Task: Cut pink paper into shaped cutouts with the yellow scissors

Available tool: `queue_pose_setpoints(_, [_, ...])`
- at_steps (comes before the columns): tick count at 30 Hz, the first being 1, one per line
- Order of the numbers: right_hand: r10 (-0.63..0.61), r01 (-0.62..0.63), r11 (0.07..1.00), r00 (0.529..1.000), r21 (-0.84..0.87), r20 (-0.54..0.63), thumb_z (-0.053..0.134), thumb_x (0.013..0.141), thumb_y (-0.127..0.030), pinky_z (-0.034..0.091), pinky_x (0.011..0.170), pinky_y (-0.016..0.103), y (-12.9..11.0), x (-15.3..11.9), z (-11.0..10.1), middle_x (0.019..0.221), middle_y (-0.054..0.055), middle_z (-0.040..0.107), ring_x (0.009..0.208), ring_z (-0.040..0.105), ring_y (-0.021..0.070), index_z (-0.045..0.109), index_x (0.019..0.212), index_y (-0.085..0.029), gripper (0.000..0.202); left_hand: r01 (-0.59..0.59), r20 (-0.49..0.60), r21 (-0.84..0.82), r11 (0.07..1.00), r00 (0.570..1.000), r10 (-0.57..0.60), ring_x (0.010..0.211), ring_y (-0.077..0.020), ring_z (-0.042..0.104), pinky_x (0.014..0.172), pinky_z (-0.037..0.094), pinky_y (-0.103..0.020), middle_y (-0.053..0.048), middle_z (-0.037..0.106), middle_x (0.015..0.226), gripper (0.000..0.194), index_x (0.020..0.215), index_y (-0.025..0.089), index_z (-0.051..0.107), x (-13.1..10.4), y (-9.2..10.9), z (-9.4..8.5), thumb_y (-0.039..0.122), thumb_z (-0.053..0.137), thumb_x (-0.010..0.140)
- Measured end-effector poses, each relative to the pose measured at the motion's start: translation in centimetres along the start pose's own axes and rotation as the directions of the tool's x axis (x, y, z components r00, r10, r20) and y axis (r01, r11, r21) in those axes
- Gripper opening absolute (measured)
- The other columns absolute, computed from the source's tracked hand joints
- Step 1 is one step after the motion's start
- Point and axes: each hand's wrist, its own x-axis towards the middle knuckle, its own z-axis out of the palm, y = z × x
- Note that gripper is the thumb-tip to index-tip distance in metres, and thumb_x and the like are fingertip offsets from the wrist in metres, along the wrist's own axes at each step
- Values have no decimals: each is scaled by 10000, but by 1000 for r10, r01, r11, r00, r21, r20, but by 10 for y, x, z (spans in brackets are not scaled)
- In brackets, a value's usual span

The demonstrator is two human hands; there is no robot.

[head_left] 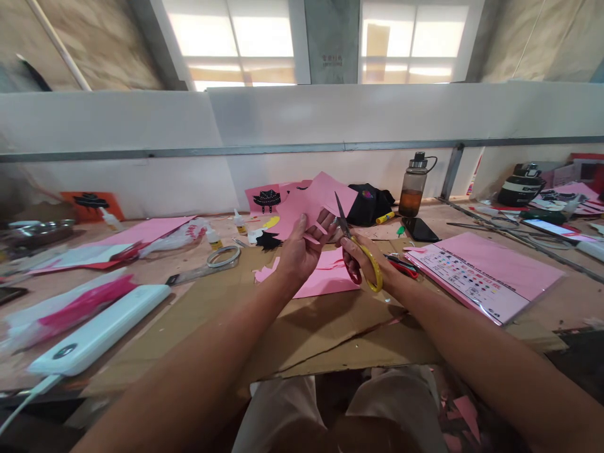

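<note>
A pink sheet of paper (302, 200) is gripped in my left hand (309, 248), its cut edge facing right. My right hand (359, 253) holds a pair of scissors (375, 264) with a yellow and red handle; the dark blades point up beside the paper. Beneath both hands, more pink paper (325, 284) with ragged edges rests on a cardboard sheet (325, 333). A black spiky cut-out (268, 241) lies left of my left hand. Behind the held sheet stands a pink card with a black hat-like shape (267, 200).
At right lie a pack of pink paper (491, 270), a phone (419, 229) and a bottle of brown liquid (413, 189). A white power bank (101, 327), tape roll (223, 257) and glue bottles (213, 238) sit at left. A black cloth item (370, 204) lies behind.
</note>
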Motion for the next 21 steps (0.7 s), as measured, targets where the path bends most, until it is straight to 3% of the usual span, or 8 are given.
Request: queue_pose_setpoints(21, [45,-45,999,999,6,-4,482,912,-643,321,453,221,0,1,1,524,-36,437,465,418,98,456,786,-204,458,5,-21,-20,1000,1000,-5,1175,-256,650,1030,512,-421,-161,717,1202,171,992,172,628,-1,0,0,221,465,990])
